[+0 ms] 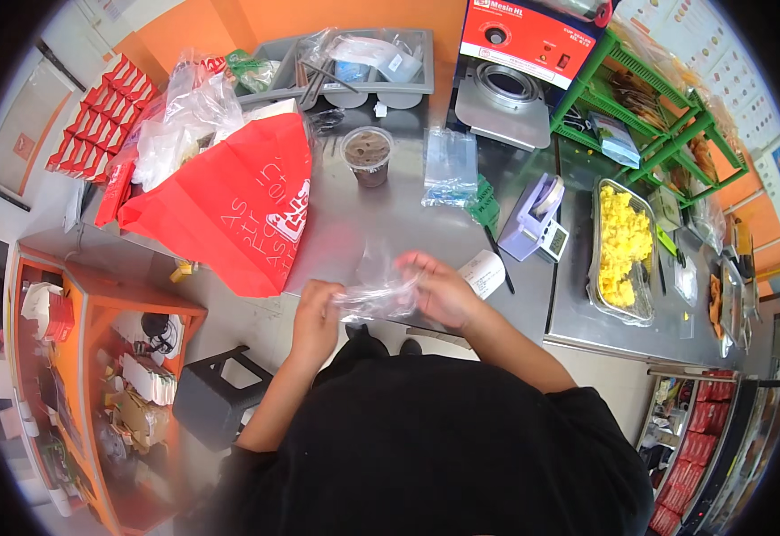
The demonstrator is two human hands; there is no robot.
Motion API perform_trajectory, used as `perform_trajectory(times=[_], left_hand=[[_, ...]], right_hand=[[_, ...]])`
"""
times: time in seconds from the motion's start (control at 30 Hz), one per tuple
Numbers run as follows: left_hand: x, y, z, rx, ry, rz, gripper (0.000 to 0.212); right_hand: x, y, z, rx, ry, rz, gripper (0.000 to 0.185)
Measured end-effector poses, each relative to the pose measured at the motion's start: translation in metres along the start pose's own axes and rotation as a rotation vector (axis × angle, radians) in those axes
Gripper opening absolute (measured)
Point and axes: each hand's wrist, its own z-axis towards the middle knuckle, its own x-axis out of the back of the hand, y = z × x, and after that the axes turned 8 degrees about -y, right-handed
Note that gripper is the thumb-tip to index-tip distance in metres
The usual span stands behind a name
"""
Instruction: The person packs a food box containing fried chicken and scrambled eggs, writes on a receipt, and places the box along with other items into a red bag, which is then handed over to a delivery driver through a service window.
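Stretched between my two hands, just over the front edge of the steel counter [390, 214], is a clear thin plastic bag [376, 301]. My left hand [317, 315] pinches its left end with curled fingers. At its right end my right hand [438, 289] grips the plastic, the fingers slightly blurred. Beyond the hands a lidded plastic cup with a brown drink [368, 161] stands upright on the counter. A large red bag [236, 208] with white print lies left of the cup. To the right of the cup rests a stack of clear flat plastic bags [450, 164].
A cup sealer machine [510, 80] stands at the back, beside a green plastic rack [658, 114]. Nearer are a purple tape dispenser [527, 224], a paper receipt [484, 275] and a tray of yellow food [624, 248]. Back left sits a grey compartment organizer [363, 80]; a black stool [222, 395] stands below.
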Motion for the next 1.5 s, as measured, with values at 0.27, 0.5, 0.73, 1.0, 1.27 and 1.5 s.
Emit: perform_trajectory(times=[0.27, 0.5, 0.73, 1.0, 1.27, 1.5], left_hand=[[-0.022, 0.005, -0.001, 0.326, -0.182, -0.793, 0.009], [-0.026, -0.038, 0.019, 0.514, 0.005, -0.479, 0.012], [-0.028, -0.044, 0.025, 0.329, -0.131, -0.268, 0.014], [0.035, -0.051, 0.042, 0.565, -0.071, -0.682, 0.010], [0.027, -0.047, 0.054, 0.630, -0.087, -0.905, 0.029], [-0.015, -0.052, 0.066, 0.847, -0.153, -1.324, 0.033]], right_hand=[[0.027, 0.019, 0.017, 0.080, 0.017, 0.183, 0.010], [-0.022, -0.001, 0.022, 0.646, -0.102, -1.125, 0.007], [-0.001, 0.036, 0.047, -0.161, -0.163, -2.069, 0.019], [-0.058, -0.110, 0.119, -0.145, -0.433, -1.358, 0.049], [-0.010, -0.113, 0.177, -0.084, 0.040, -2.074, 0.081], [-0.075, -0.121, 0.056, 0.169, -0.274, -1.817, 0.075]])
